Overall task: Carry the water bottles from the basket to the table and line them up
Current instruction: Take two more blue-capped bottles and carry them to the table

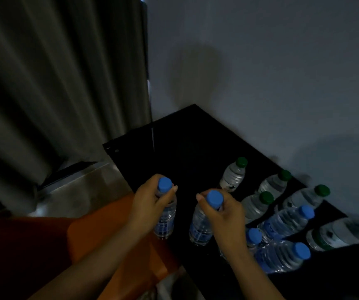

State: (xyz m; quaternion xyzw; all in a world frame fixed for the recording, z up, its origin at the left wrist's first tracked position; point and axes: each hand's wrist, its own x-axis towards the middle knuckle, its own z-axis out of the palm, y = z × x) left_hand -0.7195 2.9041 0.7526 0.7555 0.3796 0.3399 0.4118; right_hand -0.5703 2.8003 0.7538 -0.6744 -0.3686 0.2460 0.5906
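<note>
I'm looking down on the black table (185,137), set in the corner against the pale wall (260,61), with a grey curtain (55,83) hanging to its left and an orange surface (109,224) just beside its near-left edge. On the right part of the table stands a tight group of clear water bottles: five green-capped bottles (257,207) toward the wall and three blue-capped bottles (282,224) nearer me, some touching one another. To the left of that group, near the table's left edge, are the two bottles I have in hand, upright and apart from each other. The left bottle (165,219) hangs right at the table's edge by the orange surface. The right bottle (200,226) is over the black top, just beside the nearest blue-capped one. In this dim light I can't tell whether either base is touching the table. Both bare forearms reach in from the bottom of the view. My left hand (150,200) is curled round its bottle's neck, thumb across the front, with the cap poking out above. My right hand (224,213) grips its bottle the same way from the other side. Both held bottles are clear and ribbed with blue labels and bright blue caps.
</note>
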